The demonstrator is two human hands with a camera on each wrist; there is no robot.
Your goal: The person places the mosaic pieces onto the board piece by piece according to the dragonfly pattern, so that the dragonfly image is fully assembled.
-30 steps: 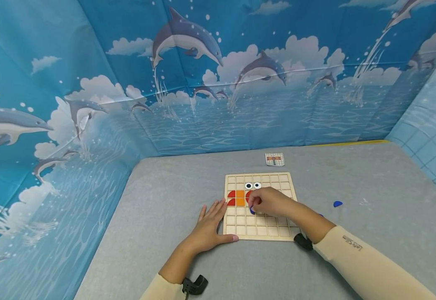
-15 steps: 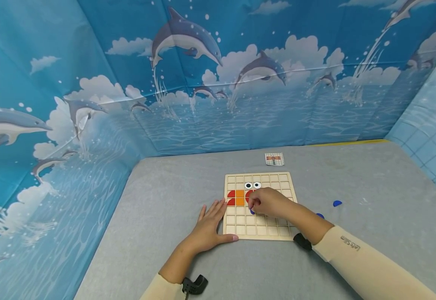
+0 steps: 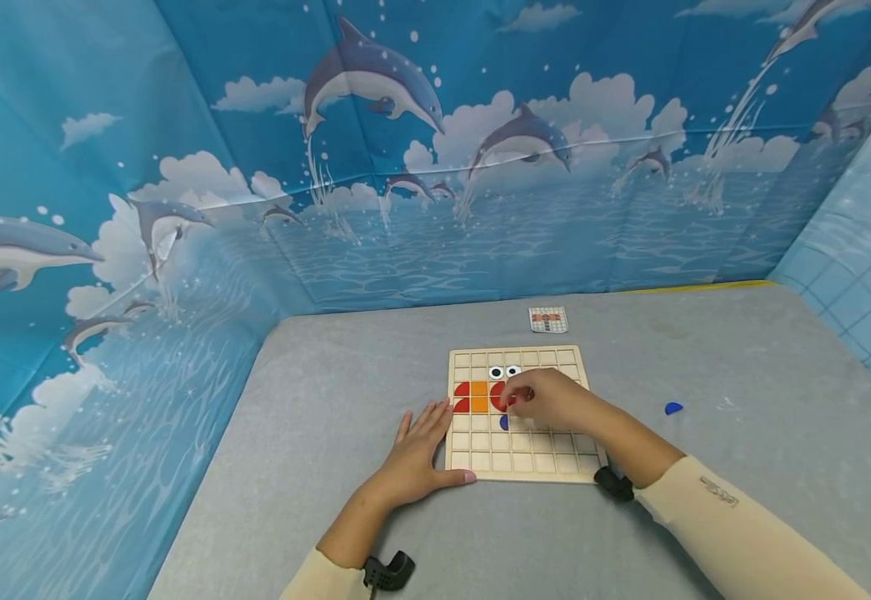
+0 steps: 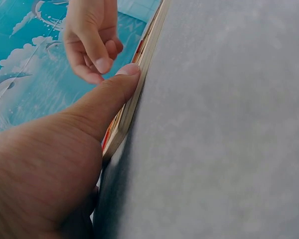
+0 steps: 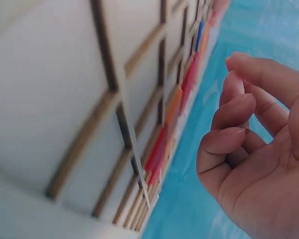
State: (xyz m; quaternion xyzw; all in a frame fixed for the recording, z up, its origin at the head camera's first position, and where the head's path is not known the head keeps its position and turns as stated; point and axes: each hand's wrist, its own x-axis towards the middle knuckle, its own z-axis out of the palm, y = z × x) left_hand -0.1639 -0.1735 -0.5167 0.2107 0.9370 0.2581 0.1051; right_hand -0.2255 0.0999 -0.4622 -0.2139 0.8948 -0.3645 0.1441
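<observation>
A square wooden grid board (image 3: 480, 461) lies on the grey table. My left hand (image 3: 416, 467) rests at its near left corner, thumb along the front edge (image 4: 127, 107) and fingers spread at the left side. Over the middle of the board hovers my right hand (image 3: 551, 402), fingers loosely curled with nothing between thumb and fingertips (image 5: 236, 62). Just below those fingertips a blue rounded piece (image 3: 504, 422) sits in a grid cell. Red rounded pieces (image 3: 462, 397), orange squares (image 3: 479, 397) and two eye pieces (image 3: 497, 372) fill other cells. The right hand hides some cells.
A small printed pattern card (image 3: 548, 319) lies beyond the board. To the right, a blue half-round piece (image 3: 673, 408) rests on the table. A dolphin-printed curtain (image 3: 405, 242) hangs behind and along the left side.
My right hand has let go of the blue piece and risen slightly to the right, leaving the piece in its cell. The left hand has stayed put.
</observation>
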